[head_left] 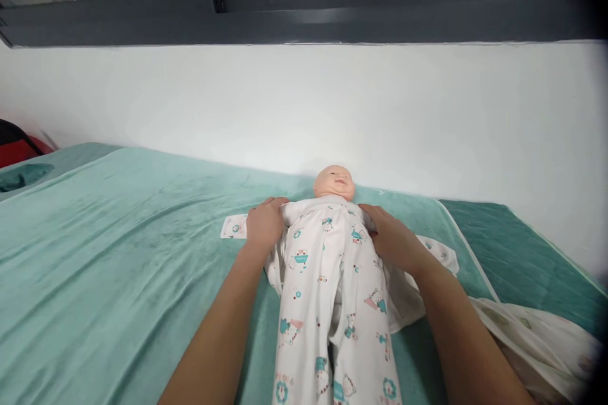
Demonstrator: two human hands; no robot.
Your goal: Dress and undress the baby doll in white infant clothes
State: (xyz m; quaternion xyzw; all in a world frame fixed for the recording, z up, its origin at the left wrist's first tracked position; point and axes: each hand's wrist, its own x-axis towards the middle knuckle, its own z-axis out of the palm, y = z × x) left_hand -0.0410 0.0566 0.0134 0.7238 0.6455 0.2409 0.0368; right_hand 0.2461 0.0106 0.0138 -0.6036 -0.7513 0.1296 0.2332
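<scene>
A baby doll [334, 182] lies on its back on a teal blanket [118, 240], head toward the wall. It wears a white romper with small cartoon prints [327, 291]. My left hand [264, 224] rests on the doll's shoulder on the left side of the picture, fingers curled over the cloth near the sleeve [234, 226]. At the opposite shoulder my right hand [392, 237] lies on the doll's upper chest, fingers pressed together on the fabric. Both forearms reach in from the bottom edge.
A white wall stands right behind the doll, with a dark window frame [304, 12] and bars above. More white printed cloth [536, 335] is bunched at the lower right. A red and dark object [16, 145] sits at the far left.
</scene>
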